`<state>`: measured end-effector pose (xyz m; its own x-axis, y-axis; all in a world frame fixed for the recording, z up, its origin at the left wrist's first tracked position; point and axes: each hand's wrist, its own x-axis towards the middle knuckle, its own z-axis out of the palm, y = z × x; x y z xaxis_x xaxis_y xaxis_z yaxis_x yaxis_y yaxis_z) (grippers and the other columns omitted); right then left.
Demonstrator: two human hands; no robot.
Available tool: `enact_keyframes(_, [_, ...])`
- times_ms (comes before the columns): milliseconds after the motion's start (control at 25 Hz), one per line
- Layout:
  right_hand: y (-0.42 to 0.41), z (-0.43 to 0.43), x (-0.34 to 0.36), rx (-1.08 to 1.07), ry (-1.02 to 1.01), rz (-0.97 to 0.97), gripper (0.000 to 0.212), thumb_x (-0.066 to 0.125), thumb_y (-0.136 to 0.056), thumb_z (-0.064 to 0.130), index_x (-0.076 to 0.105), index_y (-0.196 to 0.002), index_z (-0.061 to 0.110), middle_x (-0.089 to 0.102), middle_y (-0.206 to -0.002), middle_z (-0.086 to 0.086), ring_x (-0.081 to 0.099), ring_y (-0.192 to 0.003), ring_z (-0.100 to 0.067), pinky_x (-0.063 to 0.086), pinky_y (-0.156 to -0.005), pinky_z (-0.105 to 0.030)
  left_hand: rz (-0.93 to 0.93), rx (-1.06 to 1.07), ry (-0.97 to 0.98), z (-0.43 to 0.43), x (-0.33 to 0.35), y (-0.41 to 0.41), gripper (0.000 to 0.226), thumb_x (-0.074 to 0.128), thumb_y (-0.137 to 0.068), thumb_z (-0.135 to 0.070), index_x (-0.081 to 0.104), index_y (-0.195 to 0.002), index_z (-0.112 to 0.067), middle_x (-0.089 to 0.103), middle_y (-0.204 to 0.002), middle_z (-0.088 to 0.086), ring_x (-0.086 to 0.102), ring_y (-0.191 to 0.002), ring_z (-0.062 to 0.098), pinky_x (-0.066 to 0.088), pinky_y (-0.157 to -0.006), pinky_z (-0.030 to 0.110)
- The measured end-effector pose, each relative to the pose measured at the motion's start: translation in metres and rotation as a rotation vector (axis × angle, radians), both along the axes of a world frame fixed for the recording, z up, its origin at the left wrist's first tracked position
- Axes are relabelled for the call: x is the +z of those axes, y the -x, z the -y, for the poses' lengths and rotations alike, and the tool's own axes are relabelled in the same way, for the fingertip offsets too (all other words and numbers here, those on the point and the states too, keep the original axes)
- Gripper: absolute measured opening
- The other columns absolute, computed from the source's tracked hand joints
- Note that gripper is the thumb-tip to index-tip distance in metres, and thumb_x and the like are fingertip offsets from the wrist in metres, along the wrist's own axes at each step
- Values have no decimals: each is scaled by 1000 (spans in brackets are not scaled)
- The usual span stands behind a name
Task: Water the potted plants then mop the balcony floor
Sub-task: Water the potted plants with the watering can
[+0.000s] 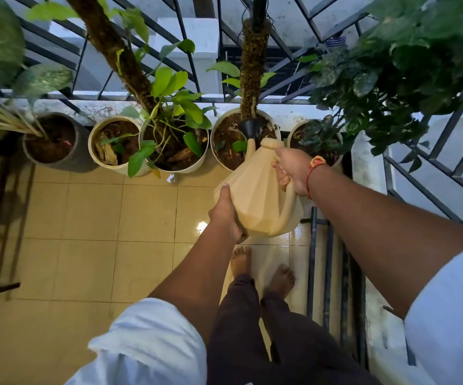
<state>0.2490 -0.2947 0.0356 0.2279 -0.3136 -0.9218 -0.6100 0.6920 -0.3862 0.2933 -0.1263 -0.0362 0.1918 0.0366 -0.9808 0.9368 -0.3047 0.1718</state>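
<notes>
watering can [258,195] tipped forward. long axis runs from base at left hand [226,215], past right hand [291,168], out to black rose [249,129]. right hand wrapped round top of handle, nearer spout. left hand cups base from below, thumb up side, fingers curled under. rose just ahead of right hand, over soil of moss-pole pot [215,143]. neighbour pot [292,132] just beyond right knuckles, so guessing short swing right reaches it. no mop in view.
</notes>
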Motion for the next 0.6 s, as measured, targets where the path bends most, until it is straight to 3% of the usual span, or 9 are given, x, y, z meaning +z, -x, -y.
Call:
enact_keyframes(160, [-5, 2, 2, 8, -16, -16, 32, 41, -103, 34, 54, -86, 11, 38, -41, 7, 30, -30, -5, 24, -33, -15, -15, 12, -13, 3, 2, -3, 102, 66, -57, -87, 48, -138, -29, 65, -122, 8, 66, -100, 35, 56, -50, 58])
enact_keyframes(280, [-6, 3, 3, 6, -25, -22, 32, 41, -103, 34, 53, -83, 12, 38, -39, 8, 31, -29, -5, 25, -32, -13, -25, 18, -11, 4, 4, -3, 99, 66, -60, -86, 47, -140, -30, 65, -123, 8, 66, -99, 35, 55, -47, 55])
enact_keyframes(400, [-8, 6, 5, 12, -21, -34, 32, 41, -102, 34, 54, -82, 12, 39, -39, 8, 32, -29, -5, 26, -32, -15, -30, 27, -1, 6, 3, -2, 100, 65, -62, -85, 44, -142, -30, 63, -124, 9, 64, -101, 36, 55, -53, 47])
enact_keyframes(600, [-9, 9, 3, 32, 17, -55, 32, 42, -102, 36, 55, -85, 12, 39, -42, 8, 32, -31, -5, 26, -33, -16, -38, 37, 13, 9, -3, 3, 101, 64, -59, -87, 44, -142, -32, 63, -125, 8, 64, -102, 36, 54, -56, 47])
